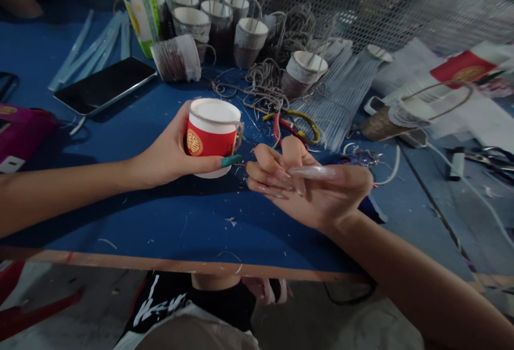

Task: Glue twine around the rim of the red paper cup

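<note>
My left hand (172, 149) is wrapped round a paper cup (217, 138), white with a red band and a gold emblem, held just above the blue table. A strand of grey twine (219, 121) runs around the cup below its rim and loops at the right side. Just right of the cup, my right hand (305, 181) is turned palm up with its fingers curled and its thumb across them. Whatever is in those fingers, if anything, is too small to make out. Behind the right hand lie pliers (309, 125) with red and yellow handles.
Several twine-wrapped cups with handles (217, 15) stand at the back near tangled twine (265, 77). A phone (106, 85) and pale glue sticks (96, 45) lie left. At right are a wrapped cup on its side (379, 123), scissors (492, 160) and a white cable (474, 189).
</note>
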Motion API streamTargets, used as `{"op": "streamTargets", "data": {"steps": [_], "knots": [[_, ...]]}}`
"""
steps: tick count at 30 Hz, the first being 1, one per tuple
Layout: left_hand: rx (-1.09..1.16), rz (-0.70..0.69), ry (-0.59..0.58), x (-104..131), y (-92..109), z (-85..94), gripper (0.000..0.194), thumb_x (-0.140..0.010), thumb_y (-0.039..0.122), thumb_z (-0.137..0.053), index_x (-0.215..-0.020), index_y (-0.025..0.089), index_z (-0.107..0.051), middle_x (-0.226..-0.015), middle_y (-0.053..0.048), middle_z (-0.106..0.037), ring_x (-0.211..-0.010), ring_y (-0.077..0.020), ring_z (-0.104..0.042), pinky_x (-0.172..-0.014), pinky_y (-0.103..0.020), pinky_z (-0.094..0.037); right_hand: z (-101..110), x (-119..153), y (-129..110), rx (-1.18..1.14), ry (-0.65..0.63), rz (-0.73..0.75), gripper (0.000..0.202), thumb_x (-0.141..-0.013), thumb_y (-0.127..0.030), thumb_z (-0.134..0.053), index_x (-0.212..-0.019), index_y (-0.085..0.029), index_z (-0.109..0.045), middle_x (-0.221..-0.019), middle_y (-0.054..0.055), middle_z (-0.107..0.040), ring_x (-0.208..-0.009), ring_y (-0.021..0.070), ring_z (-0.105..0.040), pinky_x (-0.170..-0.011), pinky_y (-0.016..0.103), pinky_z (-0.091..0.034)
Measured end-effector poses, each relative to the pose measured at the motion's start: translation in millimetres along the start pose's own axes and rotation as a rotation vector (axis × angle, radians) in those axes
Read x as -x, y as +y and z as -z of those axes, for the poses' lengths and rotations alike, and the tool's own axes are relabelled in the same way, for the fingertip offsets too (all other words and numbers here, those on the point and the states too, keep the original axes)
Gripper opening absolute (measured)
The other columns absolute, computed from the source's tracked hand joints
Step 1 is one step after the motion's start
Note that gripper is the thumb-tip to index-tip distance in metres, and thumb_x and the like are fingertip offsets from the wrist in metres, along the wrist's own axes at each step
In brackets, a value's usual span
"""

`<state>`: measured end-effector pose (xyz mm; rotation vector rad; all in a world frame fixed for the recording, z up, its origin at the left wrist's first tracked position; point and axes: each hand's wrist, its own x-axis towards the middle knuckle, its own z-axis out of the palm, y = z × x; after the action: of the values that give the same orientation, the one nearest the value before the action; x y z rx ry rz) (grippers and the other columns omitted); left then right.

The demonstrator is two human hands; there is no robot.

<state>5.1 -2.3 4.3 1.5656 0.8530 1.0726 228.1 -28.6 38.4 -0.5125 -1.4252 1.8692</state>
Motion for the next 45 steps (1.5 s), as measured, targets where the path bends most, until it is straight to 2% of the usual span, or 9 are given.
{"op": "streamTargets", "data": {"steps": [3,9,14,20,29,37,45], "knots": [[-0.024,-0.003,0.000,-0.2,-0.3,0.7,0.052,-0.064,0.030,-0.085,-0.109,0.019,-0.060,-0.114,-0.010,-0.067,-0.103,-0.0249,-0.065,-0.104,-0.051,-0.051,0.2,-0.2,0.3,0.018,0.006,0.001,0.031,-0.074,-0.029,-0.055,-0.062,-0.020,-0.028,-0.066,-0.004,-0.030,-0.059,0.0115,-0.031,-0.054,0.028,-0.028],[-0.020,-0.008,-0.002,0.1,-2.8,1.6,0.053,-0.064,0.030,-0.085,-0.109,0.021,-0.060,-0.111,-0.008,-0.069,-0.102,-0.0246,-0.065,-0.102,-0.051,-0.052,-0.6,-1.2,-0.6,0.097,0.060,-0.026,0.033,-0.069,-0.038,-0.054,-0.063,-0.022,-0.026,-0.064,-0.004,-0.029,-0.055,0.0115,-0.031,-0.051,0.029,-0.028],[0.001,-0.006,0.012,0.2,-3.6,0.9,0.055,-0.062,0.030,-0.086,-0.110,0.021,-0.060,-0.114,-0.008,-0.068,-0.102,-0.0248,-0.065,-0.103,-0.051,-0.052,-3.0,-1.3,-3.7,0.120,0.083,-0.069,0.032,-0.066,-0.029,-0.056,-0.064,-0.022,-0.026,-0.066,-0.004,-0.029,-0.057,0.0110,-0.032,-0.053,0.029,-0.028],[-0.023,0.002,0.008,0.1,-3.5,0.9,0.056,-0.062,0.033,-0.086,-0.110,0.022,-0.058,-0.116,-0.008,-0.068,-0.106,-0.0259,-0.065,-0.103,-0.052,-0.052,0.9,-0.9,2.7,-0.125,-0.012,-0.007,0.031,-0.069,-0.030,-0.058,-0.062,-0.019,-0.030,-0.066,-0.004,-0.028,-0.059,0.0107,-0.030,-0.054,0.027,-0.024],[-0.005,0.018,0.008,-0.1,-2.5,1.7,0.061,-0.062,0.031,-0.086,-0.113,0.018,-0.056,-0.116,-0.011,-0.067,-0.106,-0.0261,-0.065,-0.103,-0.050,-0.052,1.7,-0.2,1.8,-0.100,0.012,-0.029,0.031,-0.071,-0.032,-0.056,-0.062,-0.019,-0.030,-0.068,-0.003,-0.030,-0.060,0.0112,-0.032,-0.056,0.026,-0.028],[0.057,0.029,0.041,-0.2,-2.5,-0.8,0.065,-0.057,0.026,-0.086,-0.113,0.016,-0.054,-0.114,-0.011,-0.066,-0.104,-0.0241,-0.064,-0.101,-0.045,-0.050,2.8,-1.8,0.1,-0.322,0.019,-0.090,0.033,-0.069,-0.039,-0.062,-0.059,-0.018,-0.039,-0.064,-0.002,-0.032,-0.059,0.0098,-0.034,-0.056,0.023,-0.029],[0.031,0.034,0.029,0.5,-0.2,-0.3,0.064,-0.059,0.026,-0.085,-0.114,0.016,-0.054,-0.118,-0.012,-0.066,-0.106,-0.0255,-0.064,-0.101,-0.046,-0.050,3.9,-2.7,2.4,-0.345,0.046,-0.087,0.030,-0.067,-0.041,-0.062,-0.059,-0.018,-0.045,-0.064,-0.002,-0.032,-0.058,0.0103,-0.032,-0.057,0.024,-0.026]]}}
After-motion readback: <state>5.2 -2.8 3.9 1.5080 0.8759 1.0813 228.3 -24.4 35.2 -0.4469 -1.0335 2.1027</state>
